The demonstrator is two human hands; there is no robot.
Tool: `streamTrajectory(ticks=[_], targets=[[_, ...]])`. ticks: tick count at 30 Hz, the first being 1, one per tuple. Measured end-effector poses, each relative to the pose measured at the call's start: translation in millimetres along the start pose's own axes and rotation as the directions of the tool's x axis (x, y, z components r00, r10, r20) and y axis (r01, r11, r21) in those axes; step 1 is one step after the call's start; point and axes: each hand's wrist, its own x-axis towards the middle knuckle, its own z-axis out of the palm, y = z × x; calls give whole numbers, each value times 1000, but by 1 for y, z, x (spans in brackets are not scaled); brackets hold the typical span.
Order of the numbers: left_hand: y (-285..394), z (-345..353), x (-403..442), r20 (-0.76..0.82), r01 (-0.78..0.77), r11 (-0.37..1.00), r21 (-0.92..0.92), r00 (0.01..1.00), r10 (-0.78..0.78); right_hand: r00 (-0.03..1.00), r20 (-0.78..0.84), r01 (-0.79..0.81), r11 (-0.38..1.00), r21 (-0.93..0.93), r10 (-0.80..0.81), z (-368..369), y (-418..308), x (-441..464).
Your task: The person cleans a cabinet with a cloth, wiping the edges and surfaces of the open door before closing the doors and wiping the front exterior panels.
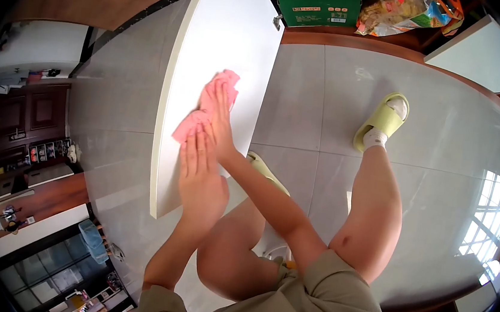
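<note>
A pink cloth point(209, 107), bunched and creased, lies against the broad face of a white cabinet door point(238, 28). My right hand point(222, 120) holds its upper part to the door, fingers stretched along the cloth. Just below and to the left, my left hand point(199, 172) holds the lower end there with its fingertips, fingers straight and close together. The two hands nearly touch. Parts of the cloth are hidden under the fingers. Metal hinges point(277, 21) show along the door's right edge.
Behind the door are a green box point(318, 5) and a colourful plastic bag point(408, 15) in a low cabinet. Another white door point(479, 55) stands at the upper right. My feet, in green slippers point(382, 122), rest on grey floor tiles point(298, 94).
</note>
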Motion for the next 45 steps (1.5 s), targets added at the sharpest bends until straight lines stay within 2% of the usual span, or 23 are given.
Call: streamTrajectory(ticks=[4,8,12,15,21,34,40,42,45], targets=[[5,6,7,-23,-14,998,-58,1000,12,998,7,-55,998,29,54,-4,2,1],[11,-15,17,-146,-7,994,-109,989,-9,998,39,55,998,-25,-54,-15,-26,41],[-1,-30,27,-311,14,998,-68,950,-35,990,66,127,989,-76,-122,-15,-52,85],[-8,-35,35,-369,48,998,-35,928,-57,993,86,85,994,-63,-79,-17,-65,92],[-14,-28,18,-441,-13,987,-163,895,-61,990,141,8,998,-62,0,-15,-79,72],[-14,-7,-77,-504,-25,969,-244,858,-105,971,237,2,982,-187,43,2,-112,-17],[-30,-5,-81,-505,-85,965,-247,862,-53,986,169,9,989,-145,16,15,-104,-25],[-32,-12,-73,-475,-89,961,-262,879,-48,996,87,-19,992,-126,30,20,-101,-20],[-34,-22,-56,-434,-32,960,-277,896,-95,1000,8,4,1000,-5,-4,19,-93,-3]])
